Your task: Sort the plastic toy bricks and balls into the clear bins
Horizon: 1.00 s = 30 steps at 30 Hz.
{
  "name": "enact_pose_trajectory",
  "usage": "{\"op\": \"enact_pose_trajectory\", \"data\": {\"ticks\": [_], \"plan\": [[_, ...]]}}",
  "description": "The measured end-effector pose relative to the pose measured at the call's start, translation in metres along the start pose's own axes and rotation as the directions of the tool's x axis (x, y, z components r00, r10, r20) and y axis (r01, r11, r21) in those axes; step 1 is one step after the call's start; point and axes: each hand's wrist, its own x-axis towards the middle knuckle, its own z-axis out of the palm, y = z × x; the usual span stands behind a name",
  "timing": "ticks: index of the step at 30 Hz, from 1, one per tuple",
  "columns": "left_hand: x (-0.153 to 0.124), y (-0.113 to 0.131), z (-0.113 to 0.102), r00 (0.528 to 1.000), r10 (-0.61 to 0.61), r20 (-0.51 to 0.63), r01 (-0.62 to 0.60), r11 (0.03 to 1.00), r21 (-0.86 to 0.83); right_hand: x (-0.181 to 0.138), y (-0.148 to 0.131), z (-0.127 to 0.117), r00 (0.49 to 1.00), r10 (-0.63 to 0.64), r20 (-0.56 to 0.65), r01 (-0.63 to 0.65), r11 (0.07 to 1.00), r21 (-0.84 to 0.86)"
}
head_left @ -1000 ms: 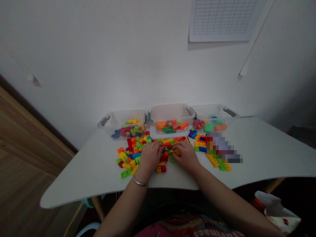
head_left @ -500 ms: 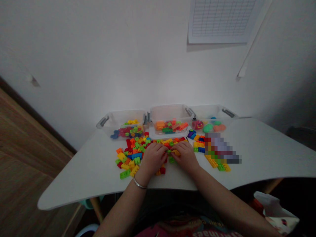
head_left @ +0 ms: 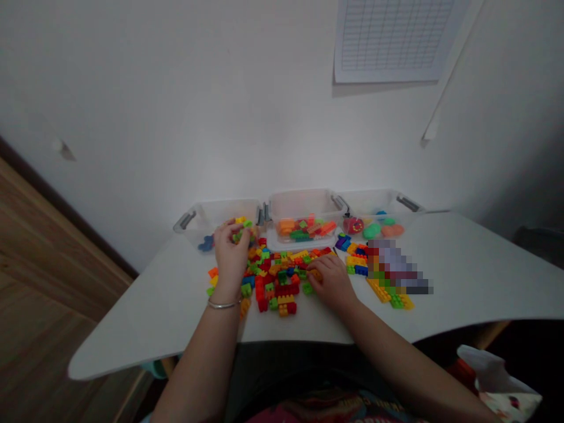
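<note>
My left hand (head_left: 231, 249) is raised over the front of the left clear bin (head_left: 207, 208), thumb and fingers apart, with nothing clearly held. Green and yellow pieces (head_left: 244, 223) show past its fingertips, and the hand hides part of the bin's contents. On the table, my right hand (head_left: 333, 281) pinches a small orange-yellow toy brick (head_left: 315, 274) at the right side of a loose brick pile. That pile holds red bricks (head_left: 287, 289), green ones and other colours, spread between and under my hands.
A middle clear bin (head_left: 304, 202) with bricks and a right clear bin (head_left: 374, 202) with rounded toys stand against the wall. Joined bricks (head_left: 376, 289) lie right of my right hand beside a blurred patch. The white table's (head_left: 145, 317) front edge curves near my body.
My left hand has left the spot beside my right hand and moved left and up to the left bin, uncovering bricks. My right hand stays nearly in place with the orange-yellow toy brick.
</note>
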Motion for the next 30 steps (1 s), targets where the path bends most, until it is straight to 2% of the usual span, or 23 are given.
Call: {"op": "enact_pose_trajectory", "data": {"ticks": [3, 6, 9, 12, 14, 16, 21, 25, 30], "plan": [[0.025, -0.003, 0.002, 0.995, -0.014, -0.095, 0.008, 0.997, -0.071, 0.0, -0.001, -0.001, 1.0, 0.011, -0.011, -0.011, 1.0, -0.014], [0.046, -0.017, 0.007, 0.993, -0.102, -0.059, 0.099, 0.993, -0.058, 0.0, -0.001, -0.002, 1.0, 0.009, -0.011, -0.009, 1.0, -0.02], [0.058, -0.034, 0.009, 0.992, -0.115, 0.049, 0.104, 0.978, 0.182, 0.001, -0.001, -0.002, 1.0, 0.009, -0.017, -0.01, 0.999, -0.035], [0.061, -0.042, 0.006, 0.982, -0.121, 0.142, 0.038, 0.875, 0.482, 0.001, -0.001, -0.002, 1.0, 0.017, -0.021, -0.018, 0.999, -0.051], [0.061, -0.042, 0.004, 0.977, -0.14, 0.159, 0.018, 0.802, 0.596, 0.001, -0.001, -0.002, 1.0, 0.021, -0.013, -0.022, 0.998, -0.054], [0.06, -0.04, 0.004, 0.978, -0.143, 0.151, 0.015, 0.772, 0.635, 0.0, 0.0, -0.002, 1.0, 0.025, -0.002, -0.025, 0.998, -0.052], [0.056, -0.037, 0.007, 0.984, -0.109, 0.14, -0.003, 0.776, 0.631, -0.001, 0.0, -0.001, 0.999, 0.029, 0.013, -0.028, 0.998, -0.05], [0.055, -0.037, 0.005, 0.982, -0.077, 0.17, -0.029, 0.837, 0.546, 0.0, 0.0, -0.001, 0.999, 0.029, 0.013, -0.029, 0.998, -0.048], [0.052, -0.028, -0.005, 0.957, -0.174, 0.232, 0.088, 0.936, 0.34, 0.0, 0.0, -0.001, 0.999, 0.038, 0.022, -0.037, 0.998, -0.042]]}}
